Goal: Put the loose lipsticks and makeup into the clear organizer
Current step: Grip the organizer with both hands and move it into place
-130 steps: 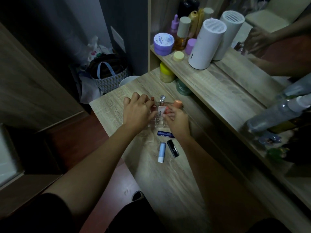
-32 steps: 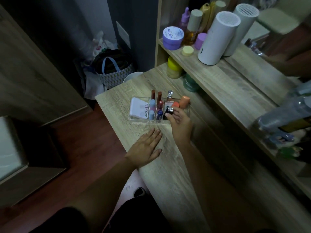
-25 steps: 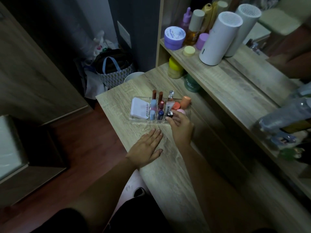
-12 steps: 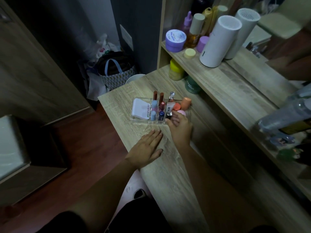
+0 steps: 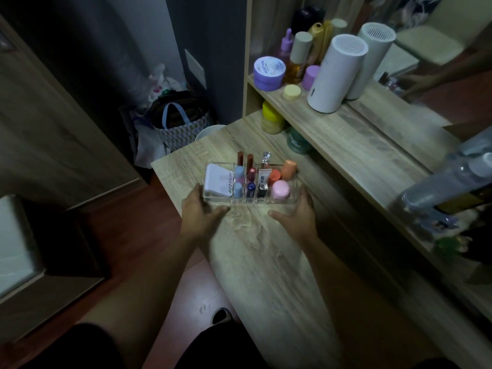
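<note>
the clear organizer [image 5: 250, 205] sits on the wooden table [image 5: 271, 262], close to the table's far left corner, with its long side facing the person. both hands bracket it. the left hand [image 5: 202, 214] rests at the near left corner, fingers spread and loosely curved against the wall, thumb lying on the wood in front. the right hand [image 5: 295, 217] is at the near right corner, fingers curled up along the right wall, thumb stretched out on the table. neither hand holds a loose item; whether they press the plastic or just touch it is hard to say in this dim, blurred light.

inside, a white compact [image 5: 218, 182] fills the left compartment. the narrow middle slots hold upright sticks: a light blue one [image 5: 237, 189], a dark blue one [image 5: 250, 189], a black lipstick [image 5: 262, 189], and two brown-capped tubes [image 5: 241, 158] at the back. the right section holds a pink round cap [image 5: 280, 189], a red one [image 5: 274, 176] and an orange tube [image 5: 288, 169].

the table's left edge runs just beside the left hand, dropping to the red floor [image 5: 127, 235]. to the right, a shelf [image 5: 346, 134] overhangs the table, leaving a shadowed gap beside the organizer. the near stretch of table is bare wood. on the shelf stand a white cylinder [image 5: 335, 73] and a purple jar [image 5: 269, 73].
</note>
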Demonstrator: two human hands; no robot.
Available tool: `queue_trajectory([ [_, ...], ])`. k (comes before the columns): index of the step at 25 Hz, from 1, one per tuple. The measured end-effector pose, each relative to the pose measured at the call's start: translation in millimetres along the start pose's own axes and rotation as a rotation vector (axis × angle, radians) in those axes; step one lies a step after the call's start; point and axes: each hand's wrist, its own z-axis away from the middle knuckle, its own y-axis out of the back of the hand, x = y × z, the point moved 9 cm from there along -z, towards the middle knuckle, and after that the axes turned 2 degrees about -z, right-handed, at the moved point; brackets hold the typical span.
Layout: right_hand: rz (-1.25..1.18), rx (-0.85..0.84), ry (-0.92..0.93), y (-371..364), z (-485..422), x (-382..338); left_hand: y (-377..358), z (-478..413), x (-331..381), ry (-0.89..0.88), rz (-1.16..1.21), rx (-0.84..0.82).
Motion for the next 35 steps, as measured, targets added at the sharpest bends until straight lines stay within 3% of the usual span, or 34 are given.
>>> queue_trajectory([
  [7, -0.170, -0.175, 0.004, -10.8, -22.5, -11.6, -2.5, -27.2, 17.0, -0.138, -0.013, -0.059],
  [14, -0.173, -0.138, 0.000, -9.8, -20.6, -8.9, 0.7, -23.1, 22.8, -0.190, -0.037, -0.057],
  [22, -0.133, 0.037, -0.050, 22.0, 26.5, 8.5, -8.6, -1.4, 35.9, -0.184, -0.019, -0.157],
  [35, -0.348, 0.399, -0.230, 105.4, 179.7, 83.4, -107.8, 79.9, 91.4, -0.380, -0.027, -0.590],
])
